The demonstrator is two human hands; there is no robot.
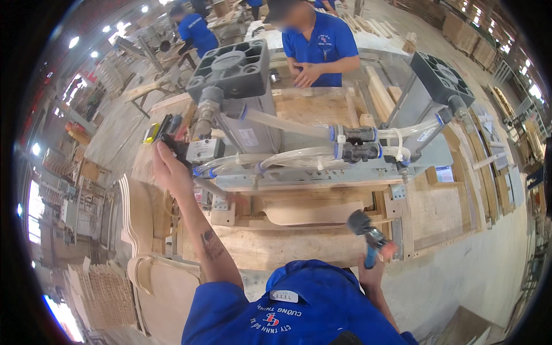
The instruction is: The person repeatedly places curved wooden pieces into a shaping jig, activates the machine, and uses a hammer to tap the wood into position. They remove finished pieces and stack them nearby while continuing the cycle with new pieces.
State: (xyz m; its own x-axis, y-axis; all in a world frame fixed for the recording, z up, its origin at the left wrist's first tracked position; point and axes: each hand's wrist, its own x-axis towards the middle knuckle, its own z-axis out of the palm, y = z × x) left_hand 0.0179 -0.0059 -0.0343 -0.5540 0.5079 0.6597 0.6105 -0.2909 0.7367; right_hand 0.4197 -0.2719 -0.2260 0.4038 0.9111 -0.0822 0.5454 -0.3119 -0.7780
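My left hand (168,167) reaches up to the black valve switch (175,146) on the left side of a grey pneumatic press (322,172), fingers on it. My right hand (371,273) grips a hammer (371,233) with a blue and orange handle, its dark head raised over the wooden bench. A curved wooden piece (313,213) lies clamped under the press frame. Clear air hoses (287,158) run between two large grey cylinders (236,69).
A person in a blue shirt (319,43) stands across the bench, hands on a wooden board (313,106). Curved wooden chair parts (144,230) are stacked to my left. Further workers and lumber piles fill the background. A concrete floor (489,270) lies at right.
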